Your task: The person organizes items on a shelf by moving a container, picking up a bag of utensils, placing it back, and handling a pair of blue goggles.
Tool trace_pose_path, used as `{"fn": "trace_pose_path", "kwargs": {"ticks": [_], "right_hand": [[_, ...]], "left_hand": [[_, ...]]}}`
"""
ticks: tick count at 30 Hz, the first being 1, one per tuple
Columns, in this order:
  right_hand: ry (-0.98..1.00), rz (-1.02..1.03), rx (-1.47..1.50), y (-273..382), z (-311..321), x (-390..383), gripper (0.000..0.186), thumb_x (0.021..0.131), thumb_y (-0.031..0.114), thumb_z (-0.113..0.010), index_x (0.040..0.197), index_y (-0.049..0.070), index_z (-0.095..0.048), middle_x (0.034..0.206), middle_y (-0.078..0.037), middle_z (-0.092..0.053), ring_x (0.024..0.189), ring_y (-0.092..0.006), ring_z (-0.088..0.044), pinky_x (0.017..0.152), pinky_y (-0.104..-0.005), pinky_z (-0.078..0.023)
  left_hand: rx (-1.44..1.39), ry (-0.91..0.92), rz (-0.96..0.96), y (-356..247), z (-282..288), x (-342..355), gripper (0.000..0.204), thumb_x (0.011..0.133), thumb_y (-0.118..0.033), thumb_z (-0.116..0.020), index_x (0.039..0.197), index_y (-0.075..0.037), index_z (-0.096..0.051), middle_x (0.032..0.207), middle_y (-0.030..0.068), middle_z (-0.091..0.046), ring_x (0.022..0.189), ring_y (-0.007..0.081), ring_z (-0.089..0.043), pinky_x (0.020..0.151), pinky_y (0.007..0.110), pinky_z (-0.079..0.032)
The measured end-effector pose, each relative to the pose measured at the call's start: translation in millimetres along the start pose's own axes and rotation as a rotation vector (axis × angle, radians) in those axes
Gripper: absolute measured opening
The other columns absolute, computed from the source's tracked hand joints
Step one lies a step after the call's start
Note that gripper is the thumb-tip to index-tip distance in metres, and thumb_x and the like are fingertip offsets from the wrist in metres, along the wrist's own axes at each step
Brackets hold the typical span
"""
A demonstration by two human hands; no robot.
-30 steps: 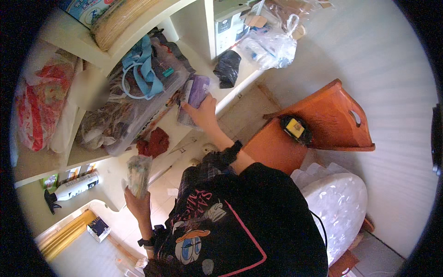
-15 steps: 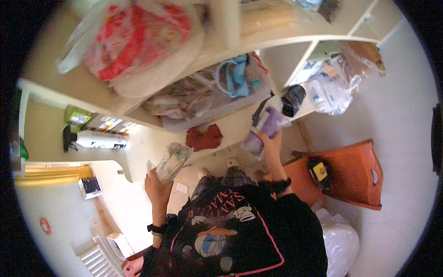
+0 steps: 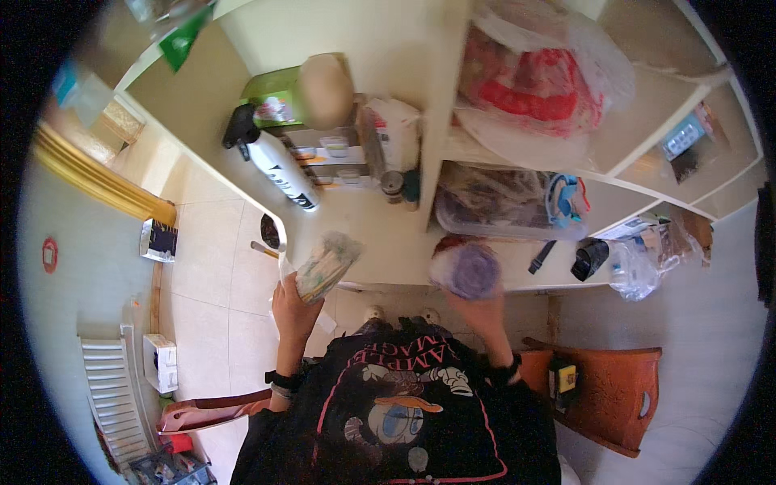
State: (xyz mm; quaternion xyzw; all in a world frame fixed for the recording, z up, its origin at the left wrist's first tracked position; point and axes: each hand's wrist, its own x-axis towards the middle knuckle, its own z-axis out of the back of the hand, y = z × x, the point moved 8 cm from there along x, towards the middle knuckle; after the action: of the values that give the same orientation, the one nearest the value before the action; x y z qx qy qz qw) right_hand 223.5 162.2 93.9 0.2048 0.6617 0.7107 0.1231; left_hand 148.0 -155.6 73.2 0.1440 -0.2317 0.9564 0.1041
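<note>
My left hand (image 3: 293, 301) is closed around a clear packet of greenish contents (image 3: 325, 265), raised before the cream shelf (image 3: 380, 242). My right hand (image 3: 477, 303) grips a blurred purple pouch (image 3: 470, 271) just above the shelf edge. Since a second ago the view has swung left: the pouch has come away from the clear storage bin (image 3: 501, 206), and both hands have drawn closer together. I judge both items are now off the shelf. A white spray bottle (image 3: 271, 162) lies further back.
</note>
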Motion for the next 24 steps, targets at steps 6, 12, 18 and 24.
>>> {"fn": "trace_pose_path", "kwargs": {"ticks": [6,12,18,24], "right_hand": [[0.118,0.111,-0.143,-36.3,-138.7,84.2,0.06,0.058,0.019,-0.075,0.109,-0.001,-0.051,0.105,-0.019,-0.053,0.098,-0.0322,-0.051,0.088,-0.0415,-0.038],[0.053,0.216,-0.372,-90.2,-242.2,135.8,0.064,0.061,0.022,-0.075,0.112,-0.004,-0.046,0.111,-0.024,-0.048,0.105,-0.0382,-0.045,0.092,-0.0446,-0.035],[0.116,0.022,-0.471,-121.1,-269.2,129.9,0.083,0.066,0.03,-0.074,0.121,-0.013,-0.03,0.124,-0.033,-0.034,0.117,-0.0431,-0.035,0.098,-0.0449,-0.032],[0.195,0.084,-0.515,-139.5,-259.6,137.7,0.092,0.069,0.038,-0.072,0.125,-0.015,-0.023,0.13,-0.037,-0.026,0.124,-0.0446,-0.028,0.101,-0.0429,-0.031]], "left_hand": [[0.011,-0.031,0.087,53.4,21.0,-9.0,0.053,0.056,-0.014,-0.073,0.101,-0.005,-0.048,0.083,0.0149,-0.055,0.079,0.0356,-0.053,0.067,0.044,-0.043],[0.069,-0.043,0.076,95.3,43.8,-17.7,0.053,0.056,-0.016,-0.074,0.101,-0.005,-0.048,0.083,0.0147,-0.055,0.079,0.036,-0.053,0.067,0.044,-0.043],[0.026,-0.045,0.191,132.1,54.5,-27.7,0.053,0.056,-0.015,-0.074,0.102,-0.005,-0.048,0.086,0.0151,-0.055,0.082,0.0362,-0.052,0.069,0.044,-0.043],[0.006,0.001,0.175,131.7,46.1,-19.1,0.052,0.056,-0.013,-0.073,0.101,-0.005,-0.048,0.086,0.0148,-0.055,0.082,0.0358,-0.052,0.069,0.044,-0.043]]}}
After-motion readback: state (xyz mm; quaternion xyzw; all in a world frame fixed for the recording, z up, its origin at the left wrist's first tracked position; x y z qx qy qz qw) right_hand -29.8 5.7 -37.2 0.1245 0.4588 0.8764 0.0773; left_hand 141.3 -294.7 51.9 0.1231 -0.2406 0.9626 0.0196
